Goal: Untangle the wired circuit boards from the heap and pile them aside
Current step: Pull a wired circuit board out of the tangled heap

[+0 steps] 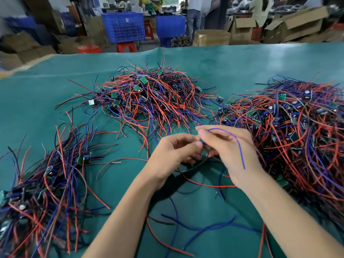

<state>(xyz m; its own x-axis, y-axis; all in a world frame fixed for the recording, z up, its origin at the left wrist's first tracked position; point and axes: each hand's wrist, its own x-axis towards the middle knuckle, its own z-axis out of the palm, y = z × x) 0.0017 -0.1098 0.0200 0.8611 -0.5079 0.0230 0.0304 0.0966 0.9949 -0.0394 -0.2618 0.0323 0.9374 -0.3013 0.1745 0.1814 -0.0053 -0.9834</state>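
Hands: left hand point(175, 153) and right hand point(232, 151) meet mid-desk, fingers pinching wires.
Blue wire point(236, 140): draped over right hand.
Heaps: far heap point(149, 97), right-edge heap point(297, 131), left-edge pile point(46, 183).

middle heap point(149, 97): on the tabletop point(242, 60), the landmark for every line here
right heap point(290, 131): right of the middle heap, just beside it
left pile point(46, 183): left of and nearer than the middle heap
left hand point(173, 157): before the middle heap
right hand point(232, 149): before the middle heap, toward the right heap
crates point(123, 27): behind the middle heap, past the tabletop
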